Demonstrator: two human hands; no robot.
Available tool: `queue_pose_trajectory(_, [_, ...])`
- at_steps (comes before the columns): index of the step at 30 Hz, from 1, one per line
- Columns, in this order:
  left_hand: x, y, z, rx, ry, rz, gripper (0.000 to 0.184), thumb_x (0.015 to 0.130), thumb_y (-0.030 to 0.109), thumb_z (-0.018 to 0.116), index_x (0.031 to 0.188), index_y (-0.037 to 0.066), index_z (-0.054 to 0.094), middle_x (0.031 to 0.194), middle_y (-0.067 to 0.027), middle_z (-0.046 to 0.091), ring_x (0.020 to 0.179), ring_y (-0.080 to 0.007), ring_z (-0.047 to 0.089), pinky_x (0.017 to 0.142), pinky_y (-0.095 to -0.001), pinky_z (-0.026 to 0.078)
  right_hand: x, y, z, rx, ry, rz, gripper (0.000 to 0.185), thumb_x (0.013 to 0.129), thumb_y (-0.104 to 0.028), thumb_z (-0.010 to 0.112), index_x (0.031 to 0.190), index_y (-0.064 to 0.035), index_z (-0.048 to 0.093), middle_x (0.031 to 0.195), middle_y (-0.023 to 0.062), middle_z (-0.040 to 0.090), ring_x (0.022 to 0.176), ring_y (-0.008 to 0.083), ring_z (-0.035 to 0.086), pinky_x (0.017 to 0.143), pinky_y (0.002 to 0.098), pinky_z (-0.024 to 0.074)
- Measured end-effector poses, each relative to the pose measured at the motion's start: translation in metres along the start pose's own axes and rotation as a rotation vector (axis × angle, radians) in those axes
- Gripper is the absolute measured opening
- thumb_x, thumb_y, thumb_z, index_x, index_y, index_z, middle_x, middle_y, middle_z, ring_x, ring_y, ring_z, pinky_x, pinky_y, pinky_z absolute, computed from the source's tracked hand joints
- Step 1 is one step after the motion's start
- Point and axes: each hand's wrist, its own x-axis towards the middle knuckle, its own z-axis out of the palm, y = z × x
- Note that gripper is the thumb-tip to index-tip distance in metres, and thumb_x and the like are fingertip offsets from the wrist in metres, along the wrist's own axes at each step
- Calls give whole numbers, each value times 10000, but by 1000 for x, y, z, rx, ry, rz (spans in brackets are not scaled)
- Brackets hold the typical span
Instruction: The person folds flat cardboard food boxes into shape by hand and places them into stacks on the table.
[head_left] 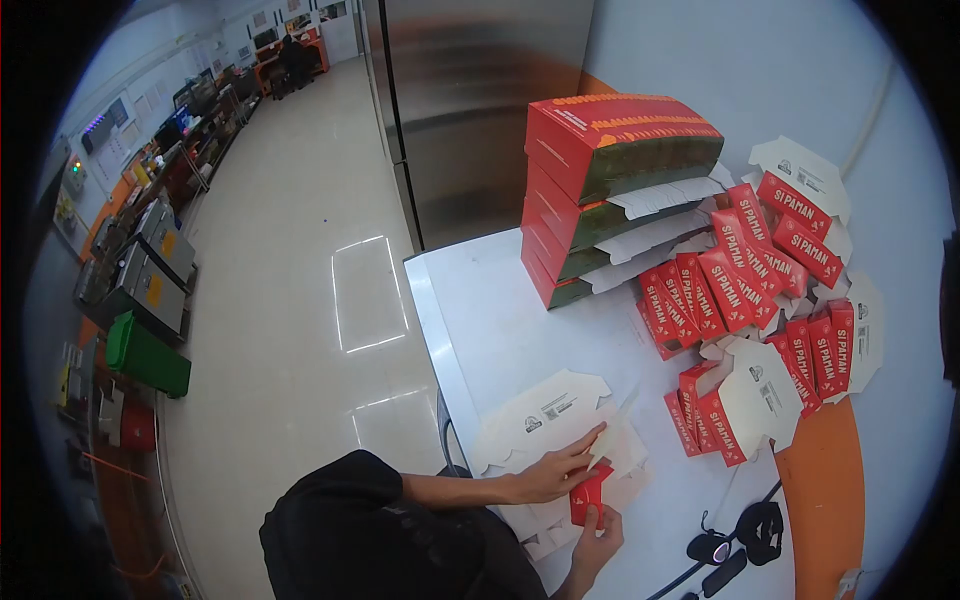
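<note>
A small red box piece [588, 496] with pale flaps is between my two hands, over the white table [465, 290]. My left hand [558, 473] reaches across from the left, its fingers on the upper end and pale flap of the piece. Below it, my right hand [598, 540] pinches the lower end between thumb and fingers. Flat cream cardboard sheets [545, 415] with dark print lie under and beside my hands.
Large red boxes [625, 150] are stacked at the back. Many small red boxes [725, 285] with cream sheets pile up at the right. A cable and black devices [710, 547] lie near the front right. A steel fridge [480, 110] stands behind.
</note>
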Motion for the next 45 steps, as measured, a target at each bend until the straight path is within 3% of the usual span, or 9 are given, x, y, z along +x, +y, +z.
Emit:
queue_pose_trajectory(11, [0, 22, -13, 58, -315, 496, 388, 960, 61, 700, 1345, 108, 677, 1730, -161, 162, 1571, -447, 183, 1234, -526, 313, -3, 2, -8, -119, -30, -248, 187, 966, -141, 725, 1039, 28, 693, 919, 141, 727, 898, 257, 685, 841, 410, 528])
queue_pose_trajectory(16, [-5, 50, -20, -38, -377, 806, 741, 850, 199, 854, 1522, 209, 542, 1713, -182, 219, 1574, -448, 169, 1244, -574, 256, -19, 33, -28, 32, -117, -155, 365, 991, -194, 698, 1280, 5, 598, 1269, 217, 627, 1111, 342, 626, 960, 465, 488])
queue_pose_trajectory(20, [-9, 33, -22, 88, -168, 591, 1229, 788, 310, 904, 1683, 240, 65, 1576, -258, 438, 1510, -436, 334, 1208, -564, 290, -29, 20, -44, 169, 282, -242, 366, 969, -325, 743, 1211, -58, 680, 1281, 238, 644, 970, 439, 675, 818, 518, 582])
queue_pose_trajectory(23, [-20, 2, -15, 201, -397, 12, 905, 865, 271, 827, 1605, 122, 327, 1451, -230, 555, 1372, -387, 495, 1096, -510, 403, -10, -18, -38, 364, 352, -377, 445, 950, -245, 747, 1300, -13, 599, 1379, 264, 562, 1164, 436, 591, 971, 534, 498])
queue_pose_trajectory(26, [-24, -39, 2, 303, -421, -184, 482, 944, 273, 699, 1341, 25, 582, 1172, -181, 693, 1149, -323, 623, 990, -449, 453, 18, -14, -44, 503, -200, -298, 731, 894, -102, 769, 1516, 12, 400, 1566, 253, 388, 1373, 410, 452, 1129, 547, 372])
queue_pose_trajectory(32, [-17, -49, -18, -191, -473, -544, 458, 992, 414, 547, 1069, -22, 664, 842, -92, 735, 967, -246, 671, 957, -414, 470, -12, -51, 26, -630, -299, -324, 722, 853, -66, 759, 1509, -41, 457, 1563, 272, 375, 1385, 452, 439, 1124, 569, 368])
queue_pose_trajectory(38, [-6, -7, -58, 4, -726, -657, 566, 1022, 528, 523, 1148, -1, 681, 1349, -185, 634, 1240, -273, 580, 1090, -408, 418, -6, 38, 19, -384, -317, -66, 289, 992, -59, 616, 1270, 17, 631, 1270, 209, 662, 1157, 345, 646, 1014, 402, 501])
queue_pose_trajectory(42, [-6, -8, -58, -12, -342, 92, 451, 1061, 402, 529, 1255, 16, 662, 1618, -176, 358, 1514, -315, 318, 1239, -471, 266, -3, 29, 1, -94, -395, 36, 203, 1051, -64, 540, 1171, 33, 672, 1094, 171, 745, 1015, 271, 710, 926, 357, 531])
queue_pose_trajectory(45, [10, -18, -49, 306, -550, 552, 331, 1039, 256, 597, 1285, 41, 651, 1633, -139, 338, 1557, -337, 244, 1264, -548, 207, 6, 10, -10, -130, -521, 156, 213, 1043, -73, 572, 1194, 35, 675, 1103, 140, 750, 1040, 195, 697, 933, 339, 527])
